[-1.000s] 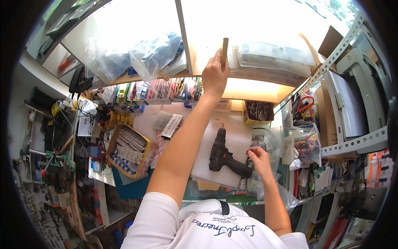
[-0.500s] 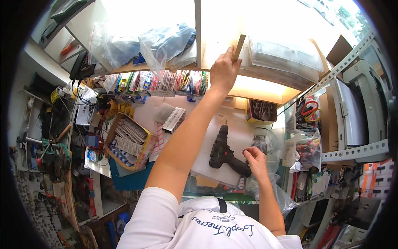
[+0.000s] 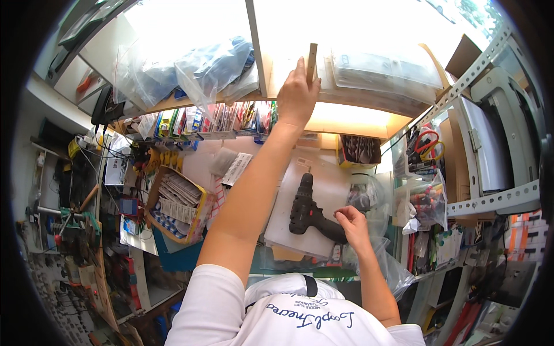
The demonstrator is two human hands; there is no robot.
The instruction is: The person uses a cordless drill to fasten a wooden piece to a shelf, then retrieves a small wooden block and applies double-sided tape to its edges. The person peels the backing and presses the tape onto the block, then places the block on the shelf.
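Note:
My left hand reaches up to the bright shelf above the bench. Its fingers and thumb are closed around the lower part of a short wooden strip, which stands almost upright on the shelf. On the bench below, a black cordless drill lies on its side, its bit pointing away from me. It rests on a pale flat sheet. Beside the drill's handle end is my right hand, raised with thumb and fingers drawn together; whatever may be between them is too small to make out.
Clear plastic boxes fill the shelf's right side, and bagged blue items its left. An open carton of small packs stands left on the bench. Perforated metal rails and hanging scissors border the right.
The whole view has shifted, so the shelf and strip now appear farther left. The wooden strip looks slightly more upright. Both hands keep almost the same places.

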